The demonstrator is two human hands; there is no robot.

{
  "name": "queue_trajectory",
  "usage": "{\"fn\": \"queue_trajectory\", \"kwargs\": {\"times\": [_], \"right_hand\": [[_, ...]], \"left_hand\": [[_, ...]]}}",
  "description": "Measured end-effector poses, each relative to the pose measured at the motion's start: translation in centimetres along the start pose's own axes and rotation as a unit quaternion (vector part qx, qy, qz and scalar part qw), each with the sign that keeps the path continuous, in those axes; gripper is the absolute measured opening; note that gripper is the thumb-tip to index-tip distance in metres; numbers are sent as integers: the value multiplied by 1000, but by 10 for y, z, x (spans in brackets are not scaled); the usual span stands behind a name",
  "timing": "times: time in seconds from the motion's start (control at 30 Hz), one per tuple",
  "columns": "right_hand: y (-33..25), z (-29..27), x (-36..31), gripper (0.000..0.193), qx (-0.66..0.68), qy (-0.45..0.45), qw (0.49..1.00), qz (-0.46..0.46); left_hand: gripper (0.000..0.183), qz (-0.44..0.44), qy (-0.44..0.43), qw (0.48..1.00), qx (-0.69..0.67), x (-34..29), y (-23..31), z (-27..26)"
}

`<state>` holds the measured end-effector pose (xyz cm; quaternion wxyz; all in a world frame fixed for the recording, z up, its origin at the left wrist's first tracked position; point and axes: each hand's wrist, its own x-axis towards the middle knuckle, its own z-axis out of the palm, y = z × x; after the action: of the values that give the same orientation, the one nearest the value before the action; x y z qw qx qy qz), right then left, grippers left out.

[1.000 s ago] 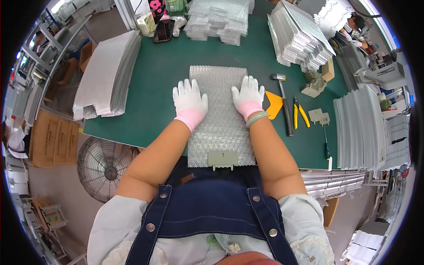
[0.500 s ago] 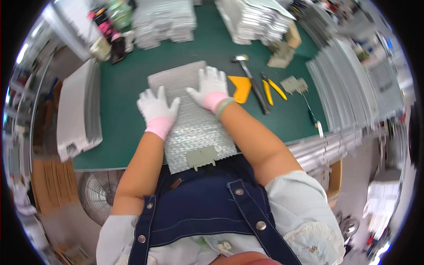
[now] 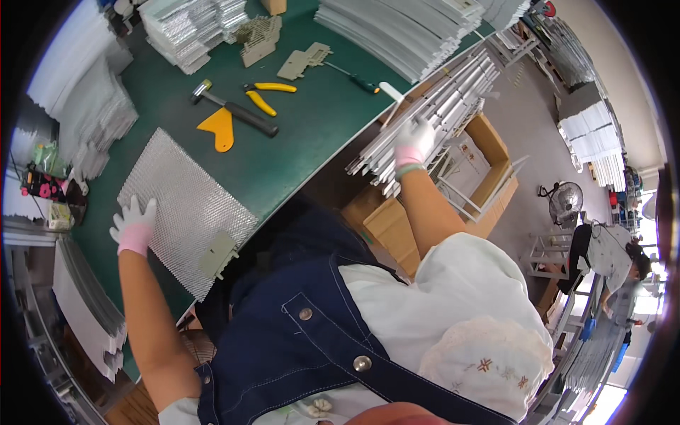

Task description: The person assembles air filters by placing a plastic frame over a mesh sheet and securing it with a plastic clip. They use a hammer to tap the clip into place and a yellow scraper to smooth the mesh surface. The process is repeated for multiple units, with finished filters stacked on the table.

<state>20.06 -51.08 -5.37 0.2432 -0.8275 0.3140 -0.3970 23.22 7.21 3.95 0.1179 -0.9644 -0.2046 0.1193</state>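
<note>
A silvery metal mesh sheet (image 3: 180,205) lies on the green table with a small grey-green plastic piece (image 3: 218,255) on its near corner. My left hand (image 3: 134,225), in a white glove with a pink cuff, rests at the sheet's left edge with its fingers spread. To the right, beyond the table edge, my right hand (image 3: 414,140), gloved alike, is at a stack of long, thin silvery metal strips (image 3: 453,106). Its fingers are blurred and partly hidden, so whether it grips a strip does not show.
On the table lie a hammer (image 3: 244,119), yellow-handled pliers (image 3: 265,99), a yellow scraper (image 3: 218,130), a screwdriver (image 3: 354,78) and more grey-green pieces (image 3: 304,61). Stacks of grey sheets (image 3: 404,32) stand behind. An open cardboard box (image 3: 489,191) is below the strips. Another person sits far right.
My right hand has left the mesh sheet and moved right to the metal strips. My left hand stays at the sheet's left side. The view has turned to the right.
</note>
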Motion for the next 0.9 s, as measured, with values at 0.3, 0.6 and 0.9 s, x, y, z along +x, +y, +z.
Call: {"fn": "queue_trajectory", "kwargs": {"times": [0.3,0.6,0.9], "right_hand": [[122,40,-11,50,-269,-444,838,166],[50,-33,-27,15,383,-454,653,470],[-20,-41,-66,61,278,-522,677,437]], "left_hand": [[70,100,294,947,-84,-23,-2,-21],[59,341,335,828,-292,-147,66,-43],[63,569,30,758,-318,-213,131,-54]]}}
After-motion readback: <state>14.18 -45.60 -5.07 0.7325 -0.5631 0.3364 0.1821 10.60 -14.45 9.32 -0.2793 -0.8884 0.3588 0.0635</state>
